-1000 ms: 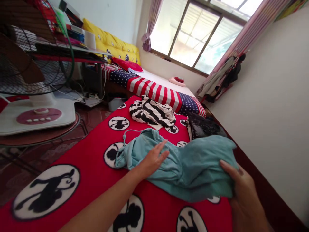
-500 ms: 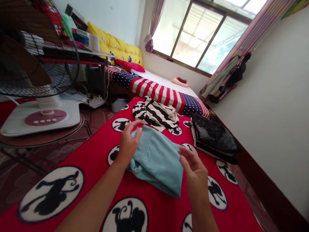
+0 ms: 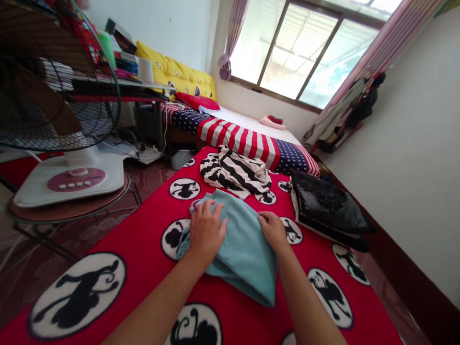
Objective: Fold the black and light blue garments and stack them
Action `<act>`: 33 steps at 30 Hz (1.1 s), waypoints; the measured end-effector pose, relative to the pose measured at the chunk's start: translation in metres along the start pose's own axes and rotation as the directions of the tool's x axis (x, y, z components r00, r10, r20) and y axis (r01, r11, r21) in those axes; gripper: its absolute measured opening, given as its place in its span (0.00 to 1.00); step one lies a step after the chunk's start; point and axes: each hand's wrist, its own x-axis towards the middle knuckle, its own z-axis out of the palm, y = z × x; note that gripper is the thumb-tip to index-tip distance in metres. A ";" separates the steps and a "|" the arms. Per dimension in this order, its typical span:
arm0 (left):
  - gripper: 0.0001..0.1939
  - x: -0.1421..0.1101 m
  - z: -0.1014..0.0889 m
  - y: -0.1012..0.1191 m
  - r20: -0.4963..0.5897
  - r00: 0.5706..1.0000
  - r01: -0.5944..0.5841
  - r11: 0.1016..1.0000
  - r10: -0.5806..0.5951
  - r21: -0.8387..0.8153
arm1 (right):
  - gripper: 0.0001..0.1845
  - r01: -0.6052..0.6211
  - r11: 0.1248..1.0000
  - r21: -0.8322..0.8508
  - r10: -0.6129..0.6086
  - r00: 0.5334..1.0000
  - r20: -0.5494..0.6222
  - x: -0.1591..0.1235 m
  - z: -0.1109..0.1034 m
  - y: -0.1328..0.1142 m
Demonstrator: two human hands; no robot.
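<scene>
Red patterned blanket (image 3: 89, 282) below, and the left hand (image 3: 207, 235) lay spread on teal cloth (image 3: 247, 258), right hand (image 3: 273, 231) curled at its edge, pinching or not, can't tell!

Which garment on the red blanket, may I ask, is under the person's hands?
The teal cloth, under the left hand and right hand; the striped one lies untouched.

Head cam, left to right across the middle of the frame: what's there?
white fan base → left hand → right hand → glossy black item → white wall
</scene>
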 end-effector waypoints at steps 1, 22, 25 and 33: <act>0.20 0.003 -0.003 -0.004 -0.001 0.999 0.045 0.998 -0.045 0.052 | 0.14 -0.006 1.000 0.009 0.006 1.000 0.022 0.002 0.002 0.005; 0.17 0.020 -0.010 -0.047 0.288 0.957 0.103 0.962 -0.027 -0.252 | 0.23 -0.148 0.954 0.259 0.093 0.972 0.214 0.040 -0.012 0.008; 0.18 0.020 -0.013 -0.058 0.345 0.939 0.087 0.963 0.006 -0.255 | 0.22 -0.111 0.974 0.198 0.104 0.994 0.047 0.043 0.000 0.009; 0.19 0.013 -0.023 -0.041 0.316 0.944 0.071 0.995 -0.091 0.074 | 0.08 -0.054 0.990 -0.129 0.047 0.997 -0.057 0.025 0.028 -0.002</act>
